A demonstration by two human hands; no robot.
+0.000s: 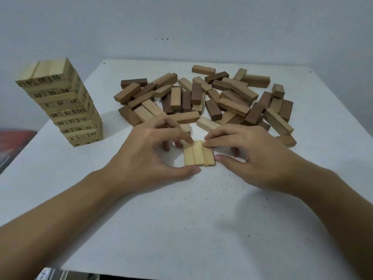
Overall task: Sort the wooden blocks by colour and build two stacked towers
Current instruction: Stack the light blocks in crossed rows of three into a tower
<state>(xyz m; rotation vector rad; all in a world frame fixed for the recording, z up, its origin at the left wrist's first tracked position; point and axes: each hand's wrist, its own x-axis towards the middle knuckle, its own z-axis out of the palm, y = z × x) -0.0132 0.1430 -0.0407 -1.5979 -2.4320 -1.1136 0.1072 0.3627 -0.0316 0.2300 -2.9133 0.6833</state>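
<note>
Three pale wooden blocks (198, 153) lie side by side as one flat row in the middle of the white table (181, 219). My left hand (149, 150) pinches the row's left side between thumb and forefinger. My right hand (250, 152) presses on its right side, forefinger at the far end and thumb at the near end. A tall tower of pale numbered blocks (62, 104) stands at the left. Behind my hands lies a loose pile of brown blocks (203, 98) in lighter and darker shades.
A grey wall rises behind the table. The table's left edge runs close by the tower, with a red object (14, 142) beyond it. A single small block (185, 128) rests just behind the row.
</note>
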